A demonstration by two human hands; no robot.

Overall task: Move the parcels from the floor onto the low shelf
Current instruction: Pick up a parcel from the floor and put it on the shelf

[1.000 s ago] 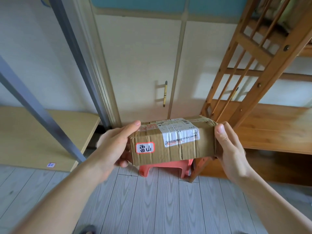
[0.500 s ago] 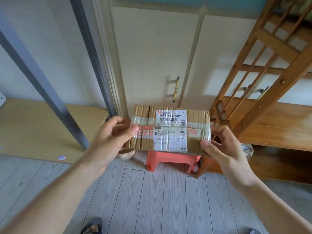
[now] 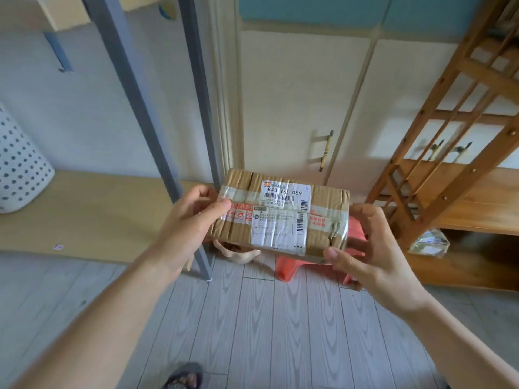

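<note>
Soft, even daylight fills my view; pale patches fall on the cupboard doors (image 3: 303, 108). Glare whitens the tape on the parcel (image 3: 280, 217) I hold. Wide-angle distortion bends the grey posts (image 3: 132, 88) and wooden rack (image 3: 449, 113) toward the edges.

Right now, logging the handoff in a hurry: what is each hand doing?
Left hand: closed on the left end of the cardboard parcel.
Right hand: closed on the parcel's right end.
</note>
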